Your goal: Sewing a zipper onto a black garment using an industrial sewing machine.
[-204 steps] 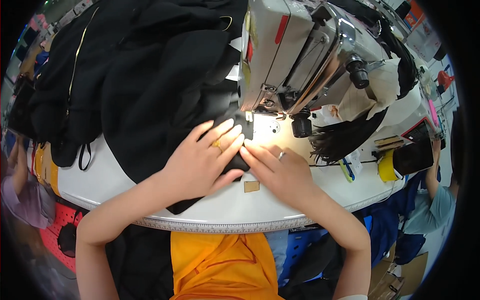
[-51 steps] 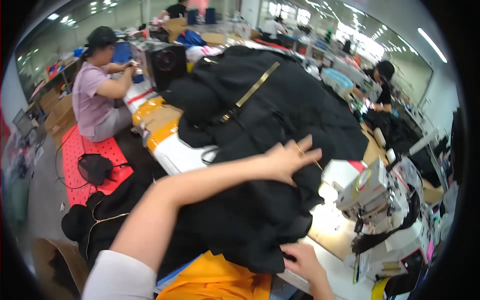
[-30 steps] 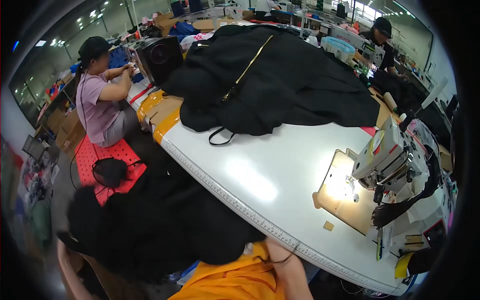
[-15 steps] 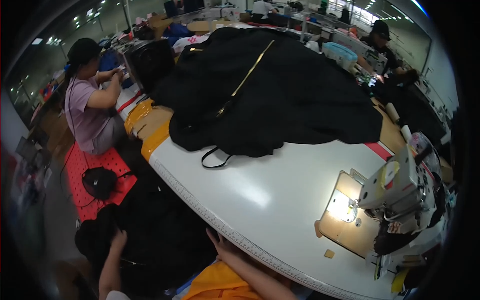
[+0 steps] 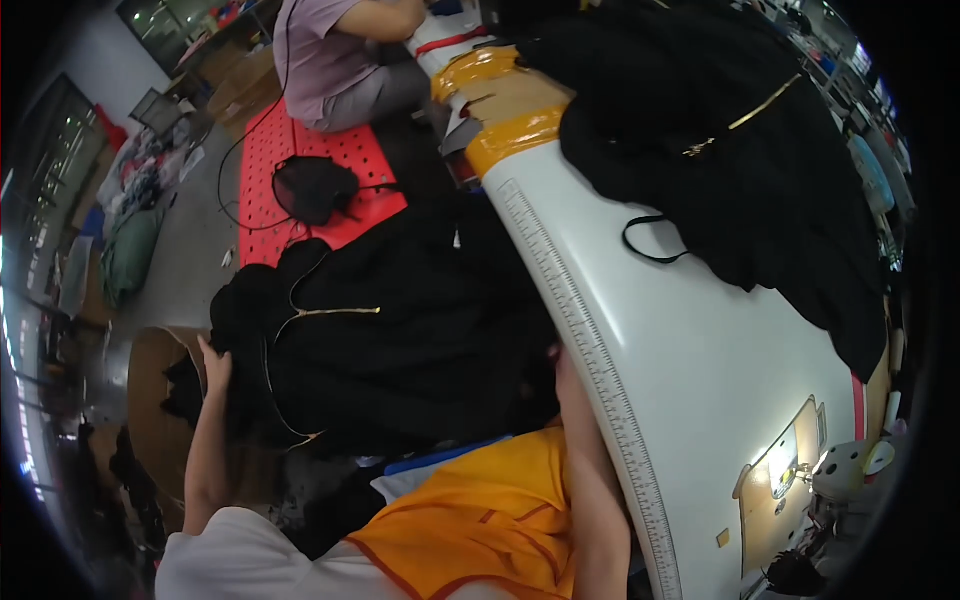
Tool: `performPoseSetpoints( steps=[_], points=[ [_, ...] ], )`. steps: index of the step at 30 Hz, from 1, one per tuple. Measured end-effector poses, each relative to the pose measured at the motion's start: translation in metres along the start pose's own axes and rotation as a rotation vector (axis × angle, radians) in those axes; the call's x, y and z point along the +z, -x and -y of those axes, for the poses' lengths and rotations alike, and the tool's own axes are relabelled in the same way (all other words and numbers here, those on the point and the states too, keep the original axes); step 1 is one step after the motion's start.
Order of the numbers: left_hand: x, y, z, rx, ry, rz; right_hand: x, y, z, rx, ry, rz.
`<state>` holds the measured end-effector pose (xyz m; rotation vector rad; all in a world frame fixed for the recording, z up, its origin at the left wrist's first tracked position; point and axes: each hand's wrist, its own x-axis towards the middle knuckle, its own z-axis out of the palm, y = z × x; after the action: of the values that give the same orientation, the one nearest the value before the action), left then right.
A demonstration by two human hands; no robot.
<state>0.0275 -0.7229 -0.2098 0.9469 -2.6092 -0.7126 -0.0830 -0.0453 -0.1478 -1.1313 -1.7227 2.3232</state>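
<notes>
A black garment [image 5: 430, 330] with gold zips is spread between my arms, left of the table's ruled edge. My left hand [image 5: 216, 368] grips the garment's left side, its thumb raised and its other fingers partly behind the fabric. At the garment's right side, close under the table edge, my right hand [image 5: 560, 362] touches the cloth; most of its fingers are hidden. On the white table [image 5: 640, 330] lies a larger heap of black fabric [image 5: 700, 160] with a gold zip and a black loop hanging off its near side.
A red perforated bench [image 5: 262, 190] holds a black mesh bag [image 5: 315, 188], and a person in a pink shirt [image 5: 325, 50] sits there. A sewing machine [image 5: 840, 470] with its lamp lit stands at the lower right. A cardboard box [image 5: 150, 370] is beside my left forearm.
The view has swung left and down. The garment has been spread wider, so its gold zips now show. My left hand has moved to its outer left side.
</notes>
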Motion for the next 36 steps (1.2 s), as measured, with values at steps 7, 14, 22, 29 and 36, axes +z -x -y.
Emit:
performPoseSetpoints(
  steps=[7, 14, 22, 29, 36],
  points=[
    [0.044, 0.195, -0.256, 1.225, -0.437, 0.793, 0.006, 0.001, -0.03, -0.126, -0.477, 0.141],
    [0.108, 0.127, -0.258, 1.283, -0.477, 0.256, 0.0, -0.003, -0.019, -0.347, -0.033, 0.216],
    [0.201, 0.006, -0.293, 0.777, -0.36, 0.188, 0.0, -0.005, -0.042, -0.478, 0.446, 0.317],
    [0.226, -0.009, -0.321, 0.738, -0.224, 0.071, 0.007, -0.035, -0.108, -1.04, 1.589, 0.526],
    [0.195, 0.061, -0.313, 1.302, -0.401, 0.293, 0.001, -0.055, -0.082, -1.075, 1.427, -0.062]
  ],
)
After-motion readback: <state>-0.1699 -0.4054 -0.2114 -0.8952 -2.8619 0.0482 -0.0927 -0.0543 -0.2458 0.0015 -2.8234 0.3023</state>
